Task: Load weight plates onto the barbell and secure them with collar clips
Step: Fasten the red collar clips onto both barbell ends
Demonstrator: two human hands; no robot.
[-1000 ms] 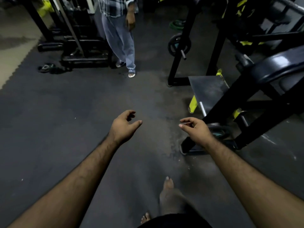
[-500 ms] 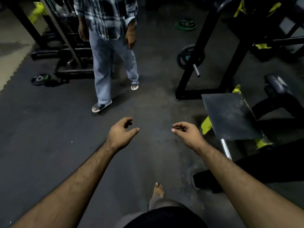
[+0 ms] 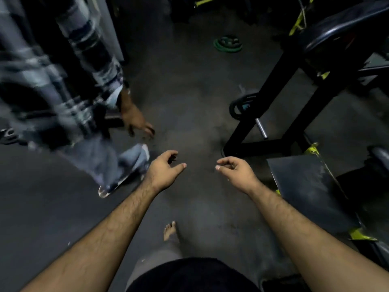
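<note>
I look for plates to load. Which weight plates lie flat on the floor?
The green plates far ahead lie flat on the floor. The black plate hangs upright on the rack's peg.

I see a matt, rough rubber floor (image 3: 189, 85), a scuffed dull metal footplate (image 3: 305, 186) lower right, a shiny steel peg (image 3: 261, 129), and a woven plaid shirt (image 3: 42, 70) upper left.

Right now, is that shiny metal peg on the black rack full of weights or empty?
Empty. The silver peg sticks out bare from the black rack; one dark plate hangs on the rack behind it.
</note>
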